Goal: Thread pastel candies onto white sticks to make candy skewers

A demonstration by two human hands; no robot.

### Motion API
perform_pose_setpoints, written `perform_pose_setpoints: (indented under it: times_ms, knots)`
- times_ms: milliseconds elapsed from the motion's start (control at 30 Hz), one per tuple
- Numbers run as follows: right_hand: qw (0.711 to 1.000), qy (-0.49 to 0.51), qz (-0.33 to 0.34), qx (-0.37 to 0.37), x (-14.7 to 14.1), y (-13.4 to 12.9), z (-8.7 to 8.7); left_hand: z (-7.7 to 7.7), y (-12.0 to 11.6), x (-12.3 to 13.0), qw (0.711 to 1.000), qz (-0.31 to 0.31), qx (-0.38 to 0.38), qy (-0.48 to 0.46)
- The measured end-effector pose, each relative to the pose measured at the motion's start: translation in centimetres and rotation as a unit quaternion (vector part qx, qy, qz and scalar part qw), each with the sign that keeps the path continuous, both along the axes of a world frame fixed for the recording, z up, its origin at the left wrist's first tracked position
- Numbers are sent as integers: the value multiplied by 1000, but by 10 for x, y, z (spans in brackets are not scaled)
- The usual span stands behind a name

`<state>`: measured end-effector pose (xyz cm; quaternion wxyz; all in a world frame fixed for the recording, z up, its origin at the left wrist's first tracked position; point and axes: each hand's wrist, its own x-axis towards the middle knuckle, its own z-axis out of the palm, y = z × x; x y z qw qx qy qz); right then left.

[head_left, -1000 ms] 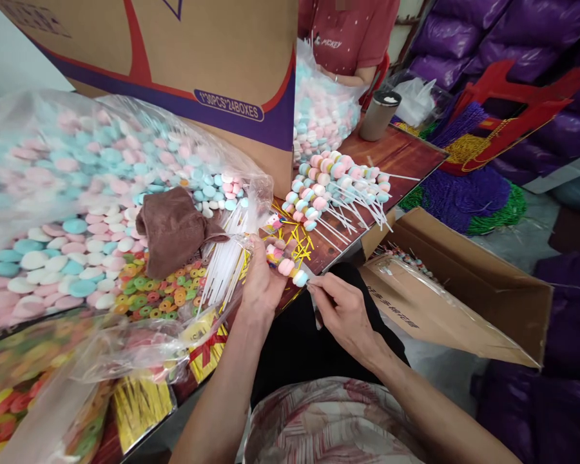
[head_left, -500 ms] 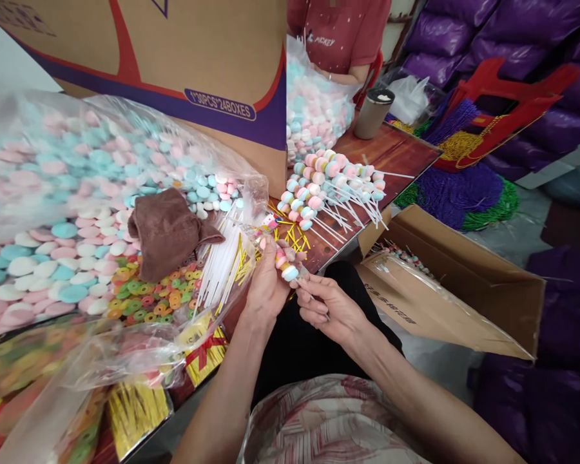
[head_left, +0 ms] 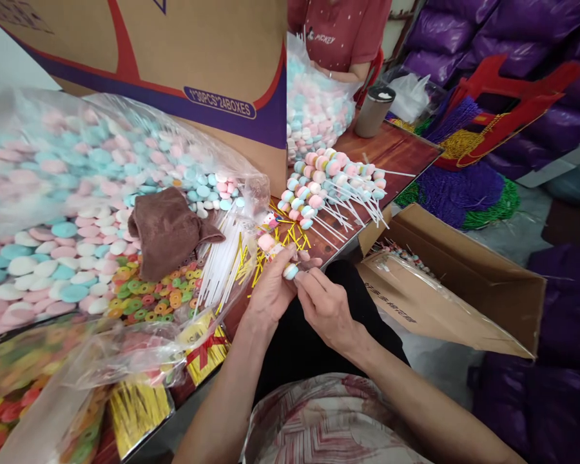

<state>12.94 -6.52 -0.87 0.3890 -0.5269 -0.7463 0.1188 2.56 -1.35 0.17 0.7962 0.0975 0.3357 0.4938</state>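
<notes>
A marshmallow skewer (head_left: 290, 271) with pink, white and blue pieces lies across my left hand (head_left: 272, 287), whose fingers are wrapped round it. Its pink end points up and away from me, the blue-and-white piece toward my right hand (head_left: 326, 301). My right fingers are closed in a pinch at that lower end; the stick and any tie there are hidden by them. Gold twist ties (head_left: 294, 238) are scattered on the table just beyond my hands. White sticks (head_left: 221, 261) lie in a bundle to the left.
Loose marshmallows (head_left: 67, 264) spill from a clear bag, beside gummy rings (head_left: 159, 290) and a brown cloth (head_left: 167, 235). Finished-looking skewers (head_left: 328, 180) are piled ahead near a tumbler (head_left: 374, 111). A tall carton (head_left: 174, 58) blocks the left; an open carton (head_left: 444, 290) stands right. A co-worker (head_left: 341, 38) sits opposite.
My right hand has turned and come closer to my left, its fingers curling in tighter at the skewer's lower end. The skewer has shifted slightly in my left hand, showing its pink end.
</notes>
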Motion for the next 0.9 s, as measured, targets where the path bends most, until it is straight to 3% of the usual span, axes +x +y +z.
perform_pose_setpoints:
  times_ms: [100,233,400,533,633,700,800,867,900]
  knots:
    - [999,34,-25,26,-6,4,-1,1,-6,1,999,-20,34,32]
    - [990,138,-3,-7,-2,7,6,6,-5,-9,993,-82,58,61]
    - [987,151,20,-53,3,4,8,11,12,-21,995,70,39,55]
    - [989,114,40,-82,6,0,9,12,23,-24,992,120,3,31]
    - [972,176,34,-151,9,-3,14,11,25,-24,988,152,-5,14]
    - [929,271,30,-249,10,-2,18,9,23,-21,989,146,2,6]
    - [800,449,37,-396,4,5,22,5,19,-15,993,116,17,-1]
    - [715,537,50,-446,-1,10,22,2,15,-12,995,94,23,-5]
    - [687,563,54,-456,-3,13,22,1,14,-12,996,82,24,-7]
